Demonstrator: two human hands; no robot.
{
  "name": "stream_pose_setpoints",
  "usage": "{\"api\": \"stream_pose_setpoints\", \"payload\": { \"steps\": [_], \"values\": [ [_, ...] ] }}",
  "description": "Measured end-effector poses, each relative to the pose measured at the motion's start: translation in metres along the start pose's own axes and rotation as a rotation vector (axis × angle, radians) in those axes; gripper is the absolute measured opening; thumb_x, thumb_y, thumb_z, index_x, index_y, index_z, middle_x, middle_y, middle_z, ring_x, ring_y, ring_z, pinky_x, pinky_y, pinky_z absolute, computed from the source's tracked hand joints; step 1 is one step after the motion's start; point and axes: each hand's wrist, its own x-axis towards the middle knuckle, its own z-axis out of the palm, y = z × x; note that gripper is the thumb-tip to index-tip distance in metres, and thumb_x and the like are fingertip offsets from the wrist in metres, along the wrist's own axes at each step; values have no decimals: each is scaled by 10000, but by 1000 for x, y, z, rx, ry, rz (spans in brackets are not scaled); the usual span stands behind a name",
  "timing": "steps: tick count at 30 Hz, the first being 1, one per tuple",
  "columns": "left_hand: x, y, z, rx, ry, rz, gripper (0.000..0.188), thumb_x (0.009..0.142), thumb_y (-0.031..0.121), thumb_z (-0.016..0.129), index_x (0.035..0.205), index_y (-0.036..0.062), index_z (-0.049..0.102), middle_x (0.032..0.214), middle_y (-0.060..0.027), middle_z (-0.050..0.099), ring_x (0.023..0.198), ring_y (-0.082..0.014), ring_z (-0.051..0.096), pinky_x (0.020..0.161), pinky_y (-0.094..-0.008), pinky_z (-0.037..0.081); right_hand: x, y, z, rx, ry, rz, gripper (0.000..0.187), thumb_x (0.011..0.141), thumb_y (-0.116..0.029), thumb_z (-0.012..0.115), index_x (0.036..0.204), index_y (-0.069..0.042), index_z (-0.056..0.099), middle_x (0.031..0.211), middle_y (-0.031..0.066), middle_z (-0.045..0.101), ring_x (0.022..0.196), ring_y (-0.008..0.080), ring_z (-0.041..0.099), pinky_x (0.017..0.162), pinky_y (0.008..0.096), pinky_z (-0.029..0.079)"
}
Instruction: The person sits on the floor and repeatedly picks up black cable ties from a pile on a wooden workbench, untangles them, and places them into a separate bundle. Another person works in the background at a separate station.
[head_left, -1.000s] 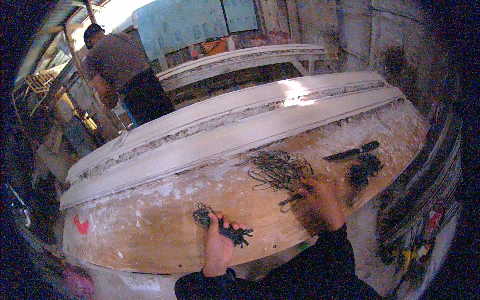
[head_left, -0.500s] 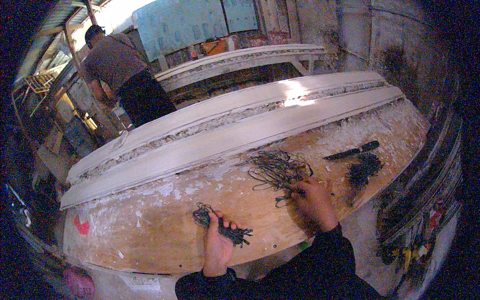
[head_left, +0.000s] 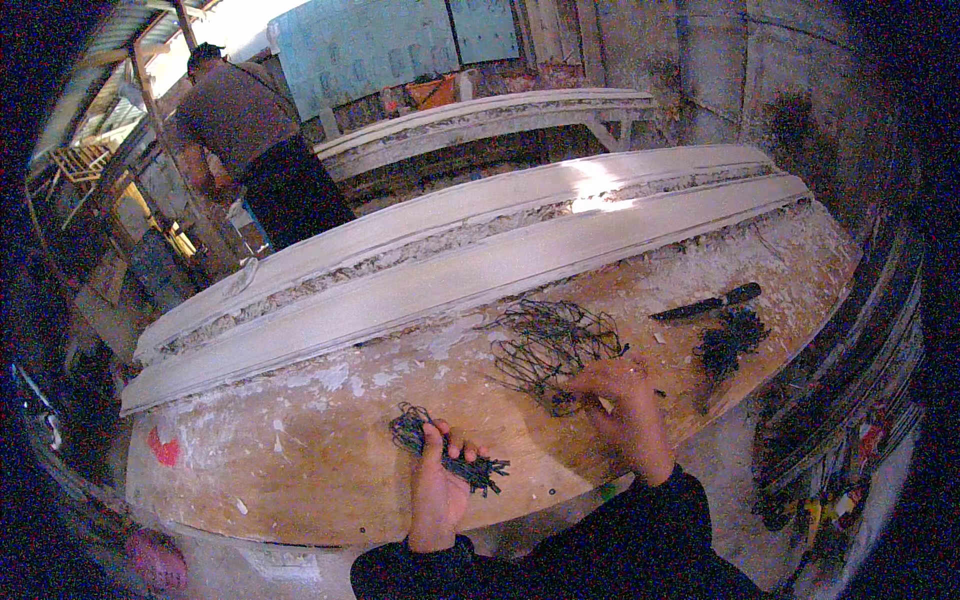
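Observation:
My left hand [head_left: 440, 490] is closed round a bundle of thin dark cords [head_left: 462, 466]; loops stick out at its far end and the cut ends fan out on the right. To the right, my right hand [head_left: 630, 400] bends over the near edge of a loose tangle of dark looped cords [head_left: 545, 345]. Its thumb and fingers pinch together on the cord there; the exact strand is hard to make out. Farther right lies a smaller dark clump of cord pieces [head_left: 730, 342]. A knife with a black handle [head_left: 710, 301] rests beside that clump.
A worn wooden board [head_left: 300, 450] with flaking white patches carries these things. Long white boards [head_left: 480, 265] run along its far side. A red mark [head_left: 163, 448] is at its left. Another person [head_left: 250, 130] stands beyond, back turned. Tools and clutter [head_left: 830, 500] lie below right.
My right hand has shifted slightly over the tangle, and its loops have spread toward me. My left hand keeps its hold on the bundle. The other person has moved slightly.

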Motion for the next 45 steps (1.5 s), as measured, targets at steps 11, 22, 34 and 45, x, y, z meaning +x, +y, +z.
{"api": "stream_pose_setpoints", "payload": {
  "steps": [11,22,34,45],
  "values": [
    [-4,-5,1,92,-125,30,318,815,260,621,1031,63,498,687,27,428,659,-128,431,667,-295,418,-9,-36,37,517,-305,-213,136,734,-31,576,865,-69,568,877,111,616,767,320,588,671,378,459],
    [0,-9,-8,179,13,-25,167,840,195,602,937,79,529,758,21,502,677,-85,449,606,-217,393,-13,-46,40,436,-319,-223,100,771,-119,608,857,-87,569,847,80,606,715,306,572,655,374,441],
    [-2,-1,6,-11,64,-18,159,881,254,528,922,104,495,720,-16,476,691,-179,483,718,-355,459,-12,-9,38,-366,-315,-20,205,778,-339,588,916,-211,669,1113,-16,572,1097,243,454,917,473,270],
    [1,-2,-4,-51,22,-5,162,871,241,553,942,104,508,649,30,393,610,-120,408,687,-348,427,-10,-8,23,152,-178,34,199,761,-120,607,956,-117,647,1007,67,621,979,225,552,883,399,355]
  ]
}}
